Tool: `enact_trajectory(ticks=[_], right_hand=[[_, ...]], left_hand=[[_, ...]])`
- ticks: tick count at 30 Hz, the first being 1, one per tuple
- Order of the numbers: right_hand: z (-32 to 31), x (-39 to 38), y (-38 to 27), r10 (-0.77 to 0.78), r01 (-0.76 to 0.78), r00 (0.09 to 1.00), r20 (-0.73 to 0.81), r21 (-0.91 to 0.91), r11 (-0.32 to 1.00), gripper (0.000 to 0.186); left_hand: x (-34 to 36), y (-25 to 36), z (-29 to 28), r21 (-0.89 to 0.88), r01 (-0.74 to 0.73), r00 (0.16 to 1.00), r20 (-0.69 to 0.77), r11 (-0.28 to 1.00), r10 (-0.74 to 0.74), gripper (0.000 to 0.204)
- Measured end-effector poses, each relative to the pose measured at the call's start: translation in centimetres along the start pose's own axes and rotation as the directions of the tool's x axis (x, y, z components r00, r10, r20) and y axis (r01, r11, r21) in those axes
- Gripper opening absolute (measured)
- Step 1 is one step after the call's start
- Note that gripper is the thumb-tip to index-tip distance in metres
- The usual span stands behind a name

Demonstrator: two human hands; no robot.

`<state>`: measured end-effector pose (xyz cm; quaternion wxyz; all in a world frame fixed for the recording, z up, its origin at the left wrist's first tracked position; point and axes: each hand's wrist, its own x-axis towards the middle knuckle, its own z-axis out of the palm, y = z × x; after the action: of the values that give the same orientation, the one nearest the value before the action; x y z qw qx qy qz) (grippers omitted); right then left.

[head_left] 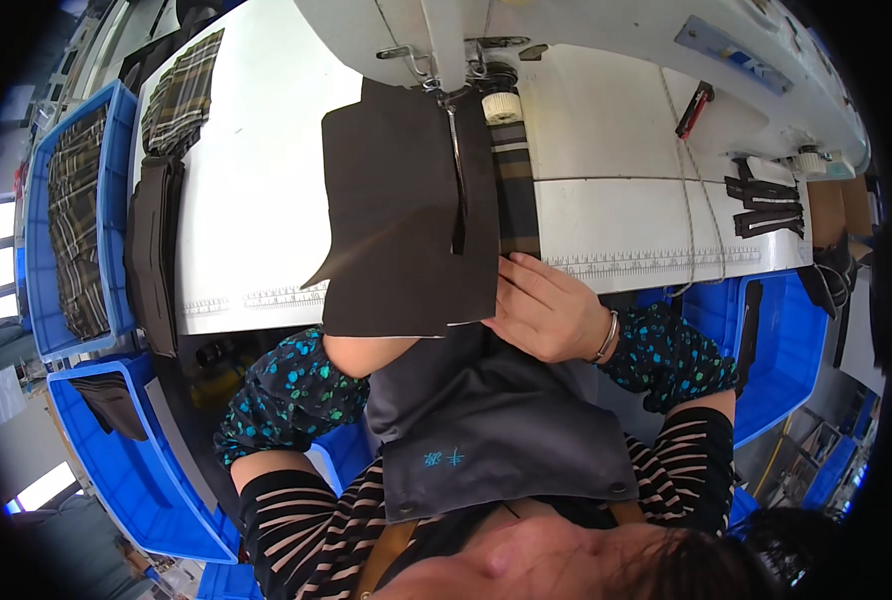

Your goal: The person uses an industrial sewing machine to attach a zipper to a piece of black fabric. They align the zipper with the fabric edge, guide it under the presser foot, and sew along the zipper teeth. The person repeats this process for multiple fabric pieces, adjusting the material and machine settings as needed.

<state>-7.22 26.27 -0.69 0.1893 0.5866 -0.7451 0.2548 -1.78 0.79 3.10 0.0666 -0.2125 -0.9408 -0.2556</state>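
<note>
A dark brown fabric panel (396, 220) lies under the head of a white sewing machine (566, 20) and hangs a little over the table's near edge. A dark zipper (457, 170) with a metal-coloured upper part runs down its right side, below the needle area. Plaid fabric (516, 190) shows beneath the panel's right edge. My right hand (541, 305) is closed on the panel's lower right edge, where it meets the plaid. My left forearm (366, 352) passes under the panel, which hides my left hand and its fingers.
Folded plaid pieces (181, 95) and a dark fabric stack (153, 240) line the table's left edge. Blue bins (126, 215) stand left; another blue bin (781, 350) is right. Red-and-black thread snips (695, 110), a hanging cord (688, 200) and short zipper pieces (766, 205) are on the right.
</note>
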Motion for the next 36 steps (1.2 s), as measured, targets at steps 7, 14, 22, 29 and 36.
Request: enact_trajectory(ticks=[7,14,22,29,36], right_hand=[[0.1,0.1,0.0,-0.007,0.007,1.0,-0.024,-0.003,1.0,0.024],[-0.3,0.4,0.2,-0.014,0.014,1.0,-0.01,0.045,0.999,0.02],[0.3,0.1,-0.4,0.195,-0.184,0.976,-0.096,0.111,0.977,0.026],[-0.4,1.0,-0.1,0.104,-0.103,0.994,-0.015,0.06,0.993,0.027],[0.3,0.1,0.0,0.052,-0.051,0.997,-0.062,0.018,0.999,0.016]], left_hand=[[-0.9,-0.2,0.6,-0.021,0.052,0.998,-0.03,0.998,-0.053,0.031],[0.0,0.4,0.0,-0.122,-0.001,0.999,-0.044,0.992,-0.004,0.034],[2.2,0.7,-1.9,-0.047,-0.168,0.986,-0.032,0.985,0.167,0.034],[2.1,0.9,-2.0,-0.086,-0.117,0.993,0.012,0.99,0.118,0.033],[-3.9,3.5,-1.9,0.354,-0.422,0.839,-0.195,0.834,0.507,0.041]])
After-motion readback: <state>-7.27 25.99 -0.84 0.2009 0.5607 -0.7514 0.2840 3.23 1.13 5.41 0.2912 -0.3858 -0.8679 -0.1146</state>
